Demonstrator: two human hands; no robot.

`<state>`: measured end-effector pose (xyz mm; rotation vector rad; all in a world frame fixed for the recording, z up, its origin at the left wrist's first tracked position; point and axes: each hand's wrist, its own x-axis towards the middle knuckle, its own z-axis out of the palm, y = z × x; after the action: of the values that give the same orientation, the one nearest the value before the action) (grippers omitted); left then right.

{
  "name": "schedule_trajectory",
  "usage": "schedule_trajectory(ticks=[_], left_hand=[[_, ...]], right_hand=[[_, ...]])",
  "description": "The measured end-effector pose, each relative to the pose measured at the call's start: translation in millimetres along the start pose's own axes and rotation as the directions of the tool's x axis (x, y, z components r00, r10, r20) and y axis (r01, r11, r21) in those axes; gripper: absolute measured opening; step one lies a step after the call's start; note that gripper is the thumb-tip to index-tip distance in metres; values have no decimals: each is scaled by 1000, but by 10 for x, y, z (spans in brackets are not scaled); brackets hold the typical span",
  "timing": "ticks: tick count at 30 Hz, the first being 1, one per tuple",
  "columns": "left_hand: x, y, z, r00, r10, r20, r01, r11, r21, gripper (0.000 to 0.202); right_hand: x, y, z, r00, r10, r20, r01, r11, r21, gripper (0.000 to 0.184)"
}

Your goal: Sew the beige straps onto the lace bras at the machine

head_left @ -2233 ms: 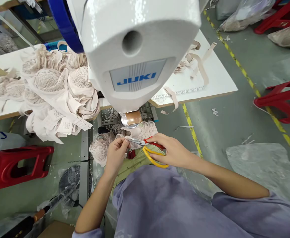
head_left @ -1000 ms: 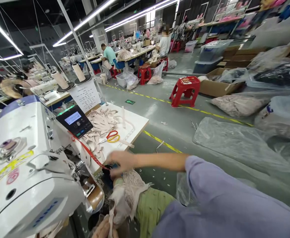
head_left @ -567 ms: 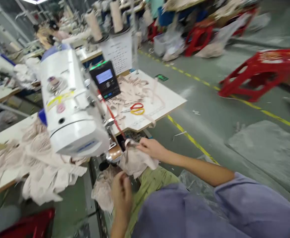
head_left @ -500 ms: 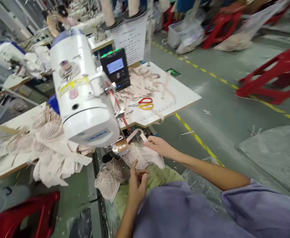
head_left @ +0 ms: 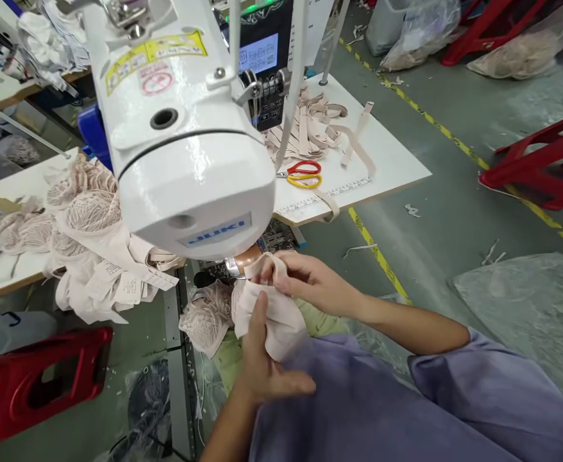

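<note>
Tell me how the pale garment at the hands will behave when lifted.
The garment will probably hang floppy, since its cloth bunches in soft folds below the right hand. It is likely light for its size, as the cloth looks thin. The lace cup beside the folds may keep its shape better, because it looks domed.

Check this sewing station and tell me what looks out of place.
A scrap and a plastic sheet lie on the floor like litter. The garment pile droops over the edge of its table and might slip. I see no damage on the garment in the right hand.
</note>
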<state>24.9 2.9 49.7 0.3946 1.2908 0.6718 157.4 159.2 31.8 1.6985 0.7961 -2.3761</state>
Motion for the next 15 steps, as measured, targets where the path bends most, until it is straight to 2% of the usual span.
schedule_trajectory(ticks=[2, 3, 7, 10, 12, 15], left_hand=[[65, 13, -89, 988, 148, -38, -149, 989, -24, 102], [79, 3, -112, 982, 189, -24, -189, 982, 2, 99], [34, -148, -136, 951, 306, 37, -308, 943, 128, 107], [57, -271, -166, 965, 256, 53, -259, 912, 317, 111], [138, -306, -197, 979, 190, 77, -204, 859, 470, 109], [287, -289, -240, 991, 92, 96, -131, 790, 599, 100]], right_hand=[[11, -43, -13, 994, -101, -51, 96, 990, -105, 28], [-10, -51, -4, 992, -110, -56, 104, 990, -98, 27], [-74, 5, 46, 997, -49, -53, 47, 998, -33, 30], [85, 137, 36, 985, -105, -138, 75, 975, -207, 21], [259, 248, 23, 960, -168, -223, 89, 941, -325, 16], [480, 388, 16, 930, -181, -321, 67, 940, -335, 11]])
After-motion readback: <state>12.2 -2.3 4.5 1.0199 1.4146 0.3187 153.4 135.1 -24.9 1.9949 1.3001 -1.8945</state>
